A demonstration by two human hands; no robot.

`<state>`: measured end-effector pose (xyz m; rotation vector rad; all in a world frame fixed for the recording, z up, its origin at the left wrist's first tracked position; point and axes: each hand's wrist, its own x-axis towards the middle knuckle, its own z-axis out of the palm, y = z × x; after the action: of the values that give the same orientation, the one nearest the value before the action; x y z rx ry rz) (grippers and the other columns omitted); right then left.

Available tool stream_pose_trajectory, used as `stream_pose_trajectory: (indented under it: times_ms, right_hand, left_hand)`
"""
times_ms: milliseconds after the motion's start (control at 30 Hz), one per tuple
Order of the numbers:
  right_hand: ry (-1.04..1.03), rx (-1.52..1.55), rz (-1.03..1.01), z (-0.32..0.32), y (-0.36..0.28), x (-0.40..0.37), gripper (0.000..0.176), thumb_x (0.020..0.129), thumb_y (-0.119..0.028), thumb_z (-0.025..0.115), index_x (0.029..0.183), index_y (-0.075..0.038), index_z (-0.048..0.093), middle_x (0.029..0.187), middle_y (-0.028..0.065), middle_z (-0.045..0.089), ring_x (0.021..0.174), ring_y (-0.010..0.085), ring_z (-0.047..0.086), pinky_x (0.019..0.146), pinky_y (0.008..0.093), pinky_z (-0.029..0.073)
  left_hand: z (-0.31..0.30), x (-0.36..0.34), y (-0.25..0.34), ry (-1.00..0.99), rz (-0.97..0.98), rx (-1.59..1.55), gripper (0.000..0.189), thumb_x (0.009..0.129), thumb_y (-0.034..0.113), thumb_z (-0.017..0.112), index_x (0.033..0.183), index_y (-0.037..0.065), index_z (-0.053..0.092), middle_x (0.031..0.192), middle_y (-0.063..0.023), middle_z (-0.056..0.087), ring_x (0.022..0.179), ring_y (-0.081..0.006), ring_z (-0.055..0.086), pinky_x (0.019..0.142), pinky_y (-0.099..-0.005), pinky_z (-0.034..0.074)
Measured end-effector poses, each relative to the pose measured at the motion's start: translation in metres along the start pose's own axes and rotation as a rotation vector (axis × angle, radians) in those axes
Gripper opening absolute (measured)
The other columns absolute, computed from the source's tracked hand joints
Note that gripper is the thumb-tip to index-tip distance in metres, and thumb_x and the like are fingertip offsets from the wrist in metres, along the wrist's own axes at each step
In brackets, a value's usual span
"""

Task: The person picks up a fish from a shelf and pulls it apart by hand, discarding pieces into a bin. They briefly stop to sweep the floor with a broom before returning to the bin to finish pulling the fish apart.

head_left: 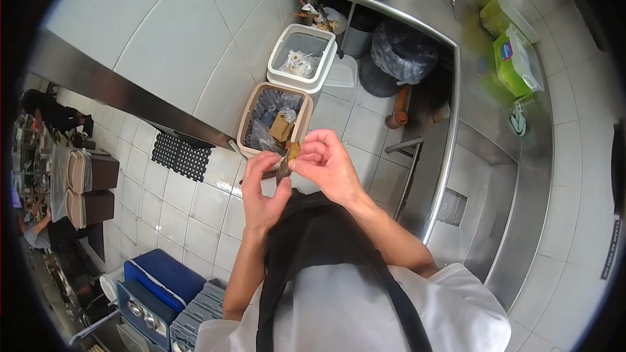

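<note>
Both hands meet in front of my black apron (pixel 313 221), near the front edge of a brown bin (pixel 246 114) lined with a dark bag. My right hand (pixel 326 163) pinches a small brown and yellowish piece (pixel 292 154) between thumb and fingers. On its other side my left hand (pixel 264 189) has its thumb and fingers curved round the lower, darker end of the same piece. What the piece is, I cannot make out. Inside the bin lie crumpled plastic and a yellow-brown wrapper (pixel 282 128).
Behind the brown bin stands a white bin (pixel 274 58) with white waste. A black-bagged bin (pixel 381 78) is under the steel counter (pixel 417 13). The sink (pixel 482 215) is at right; blue and grey crates (pixel 166 277) are lower left. Other people (pixel 49 114) are far left.
</note>
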<state>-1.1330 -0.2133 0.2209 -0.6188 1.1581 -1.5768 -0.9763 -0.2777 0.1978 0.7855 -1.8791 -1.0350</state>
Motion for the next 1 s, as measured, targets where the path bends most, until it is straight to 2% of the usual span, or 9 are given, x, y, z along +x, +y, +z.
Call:
stream_pose_trajectory:
  times_ms: [67,167,267,333,367,500,667,867,1000]
  right_hand:
    - [-0.072,-0.113,-0.026,-0.008,-0.001,-0.003,0.043,0.084,-0.001,0.073,0.118,0.001,0.046,0.104,0.0111,0.062,0.096,0.0166,0.062,0.085,0.0308,0.053]
    - [-0.138,-0.173,-0.016,-0.004,-0.004,-0.002,0.038,0.086,-0.003,0.073,0.119,0.0,0.054,0.106,0.0084,0.065,0.097,0.015,0.062,0.088,0.0297,0.051]
    - [-0.201,-0.261,0.069,0.0,-0.021,-0.002,0.036,0.086,0.001,0.071,0.118,0.001,0.056,0.105,0.0072,0.066,0.097,0.0135,0.063,0.085,0.0285,0.052]
    - [-0.202,-0.241,0.058,0.0,-0.016,-0.003,0.035,0.083,0.005,0.072,0.115,0.002,0.055,0.103,0.0087,0.067,0.093,0.0139,0.064,0.084,0.0277,0.053]
    - [-0.204,-0.253,0.06,0.001,-0.013,-0.004,0.035,0.083,0.004,0.072,0.114,0.002,0.055,0.103,0.0088,0.067,0.093,0.0142,0.065,0.084,0.0279,0.053]
    - [-0.312,-0.306,-0.029,0.001,-0.003,-0.011,0.036,0.083,0.003,0.073,0.115,0.002,0.057,0.101,0.0088,0.067,0.092,0.0143,0.065,0.083,0.0277,0.053]
    - [-0.321,-0.326,0.03,-0.004,-0.004,-0.008,0.034,0.082,-0.002,0.076,0.113,0.002,0.061,0.098,0.0079,0.068,0.093,0.0138,0.064,0.084,0.0278,0.052]
    - [-0.399,-0.508,-0.001,-0.005,-0.012,-0.006,0.033,0.08,-0.008,0.08,0.107,-0.001,0.062,0.093,0.005,0.067,0.089,0.0115,0.062,0.08,0.027,0.051]
    - [-0.448,-0.526,0.028,-0.003,-0.016,-0.005,0.032,0.082,0.0,0.076,0.108,-0.001,0.058,0.093,0.0024,0.062,0.089,0.0112,0.059,0.082,0.0273,0.05]
  left_hand:
    - [-0.007,0.003,-0.007,-0.074,-0.08,-0.079,0.042,0.079,0.007,0.071,0.12,0.003,0.061,0.12,-0.0105,0.062,0.102,-0.0203,0.062,0.088,-0.0336,0.049]
    - [-0.015,0.004,-0.025,-0.266,-0.377,-0.462,0.04,0.083,0.01,0.075,0.12,0.003,0.063,0.111,-0.0058,0.065,0.101,-0.0134,0.061,0.088,-0.0291,0.049]
    - [-0.032,0.015,-0.016,-0.33,-0.255,-0.339,0.035,0.084,0.015,0.076,0.116,0.003,0.066,0.106,-0.0025,0.064,0.095,-0.0124,0.059,0.087,-0.0279,0.048]
    - [-0.029,0.013,-0.018,-0.33,-0.399,-0.585,0.034,0.086,0.019,0.076,0.115,0.004,0.067,0.099,-0.0001,0.064,0.093,-0.0087,0.057,0.08,-0.0273,0.047]
    - [-0.028,0.011,-0.025,-0.388,-0.377,-0.518,0.028,0.091,0.003,0.068,0.118,-0.001,0.062,0.109,-0.0027,0.063,0.093,-0.0092,0.06,0.079,-0.025,0.049]
    - [-0.029,0.005,-0.017,-0.393,-0.44,-0.629,0.03,0.091,0.003,0.068,0.119,0.0,0.061,0.098,-0.0018,0.065,0.089,-0.0084,0.06,0.076,-0.0241,0.049]
    - [-0.038,0.0,-0.008,-0.413,-0.477,-0.609,0.028,0.091,0.002,0.067,0.118,-0.002,0.062,0.107,-0.007,0.068,0.097,-0.0108,0.063,0.086,-0.0253,0.051]
    - [-0.046,0.002,0.0,-0.479,-0.515,-0.638,0.027,0.093,0.005,0.066,0.119,-0.003,0.062,0.105,-0.0072,0.068,0.095,-0.0113,0.063,0.085,-0.0259,0.052]
    - [-0.049,0.003,0.005,-0.494,-0.479,-0.638,0.027,0.094,0.006,0.065,0.119,-0.002,0.063,0.103,-0.0064,0.069,0.093,-0.0112,0.063,0.083,-0.0261,0.052]
